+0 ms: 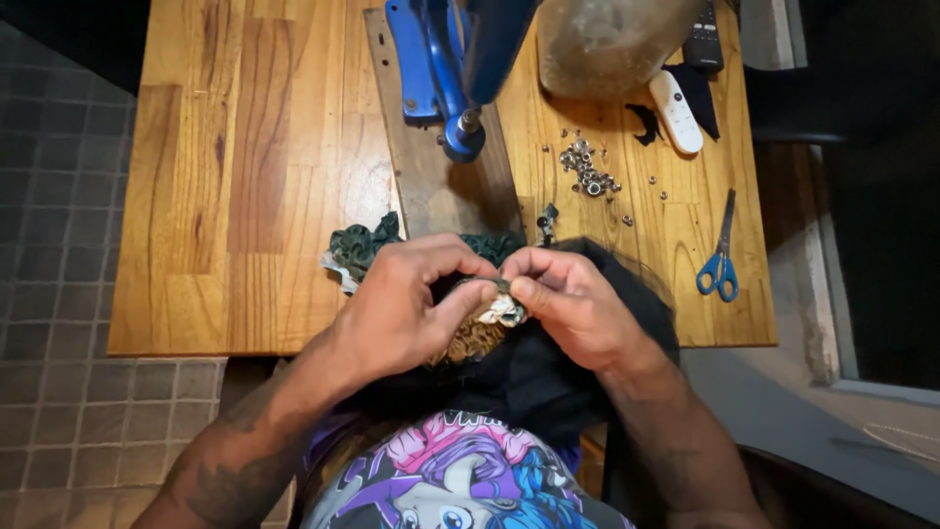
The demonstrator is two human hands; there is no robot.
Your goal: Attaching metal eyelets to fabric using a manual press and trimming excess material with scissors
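Hands [411,304] [568,304] | both grips pinched on patterned fabric bundle [490,318] | bundle mostly hidden | blue press [446,69] cut off above

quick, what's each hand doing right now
Left hand: closed, pinching the fabric piece.
Right hand: closed, pinching the same fabric piece from the other side.
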